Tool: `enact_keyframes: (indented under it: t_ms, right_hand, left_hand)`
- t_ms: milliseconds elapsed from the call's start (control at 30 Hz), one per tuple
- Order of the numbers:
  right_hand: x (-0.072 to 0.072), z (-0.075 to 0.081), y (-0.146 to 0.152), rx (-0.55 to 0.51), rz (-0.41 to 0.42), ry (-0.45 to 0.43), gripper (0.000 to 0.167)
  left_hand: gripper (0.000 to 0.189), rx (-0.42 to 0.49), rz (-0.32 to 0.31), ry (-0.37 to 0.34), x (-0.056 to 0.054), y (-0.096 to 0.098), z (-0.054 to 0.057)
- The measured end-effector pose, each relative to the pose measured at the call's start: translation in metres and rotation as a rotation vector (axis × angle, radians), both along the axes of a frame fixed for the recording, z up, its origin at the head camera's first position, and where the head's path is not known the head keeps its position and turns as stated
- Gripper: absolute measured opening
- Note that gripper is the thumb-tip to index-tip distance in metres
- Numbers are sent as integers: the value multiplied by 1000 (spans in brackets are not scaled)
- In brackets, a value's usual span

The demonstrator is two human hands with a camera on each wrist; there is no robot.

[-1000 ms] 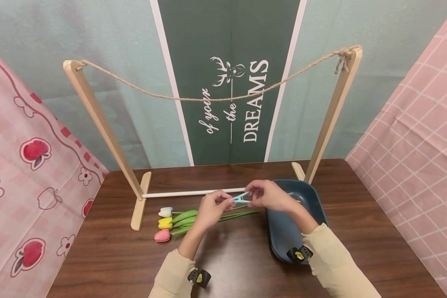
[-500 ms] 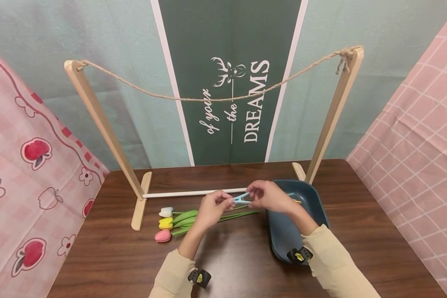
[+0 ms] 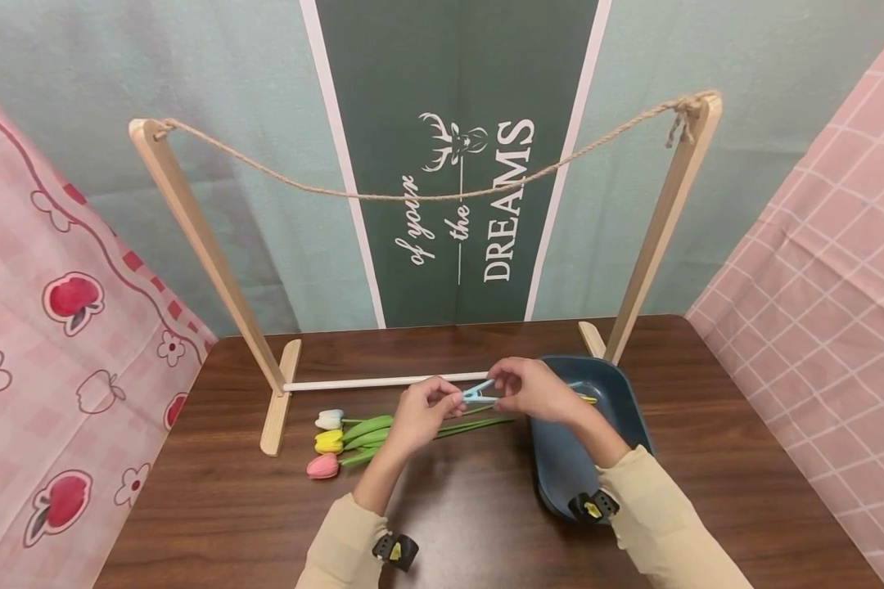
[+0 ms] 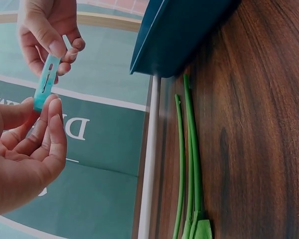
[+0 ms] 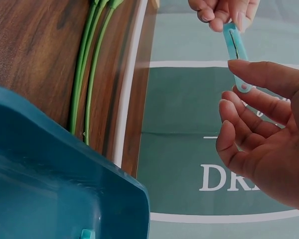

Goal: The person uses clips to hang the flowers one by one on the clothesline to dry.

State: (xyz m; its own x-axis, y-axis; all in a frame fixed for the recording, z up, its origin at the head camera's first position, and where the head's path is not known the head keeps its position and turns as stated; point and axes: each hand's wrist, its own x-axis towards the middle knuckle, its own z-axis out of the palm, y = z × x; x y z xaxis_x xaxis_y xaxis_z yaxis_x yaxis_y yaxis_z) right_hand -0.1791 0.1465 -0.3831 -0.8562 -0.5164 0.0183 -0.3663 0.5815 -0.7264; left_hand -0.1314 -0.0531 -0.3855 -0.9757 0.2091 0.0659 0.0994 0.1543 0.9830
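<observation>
Both hands hold one light blue clothespin in the air above the table. The left hand pinches its clamping end between thumb and fingertips, clearest in the left wrist view. At the handle end, the right hand has its thumb on one handle and fingers on the other; the handles stand apart in the head view. Three artificial tulips lie below and left of the hands: pale blue-white, yellow and pink. The left hand and forearm hide part of their leaves and stems.
A dark blue basin stands under the right forearm, with a small yellow piece and a light blue piece inside. Behind, a wooden frame has two posts, a white rod low down and a sagging rope above.
</observation>
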Motion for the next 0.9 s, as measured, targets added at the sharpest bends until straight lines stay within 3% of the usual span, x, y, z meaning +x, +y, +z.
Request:
enact_keyframes:
  t_ms: [600, 900]
  right_hand:
    - [1, 0, 3, 8, 12, 69, 24]
    - [0, 3, 4, -15, 8, 45, 20]
  left_hand:
    - [11, 22, -13, -14, -1, 0, -3]
    - [11, 4, -16, 7, -2, 0, -2]
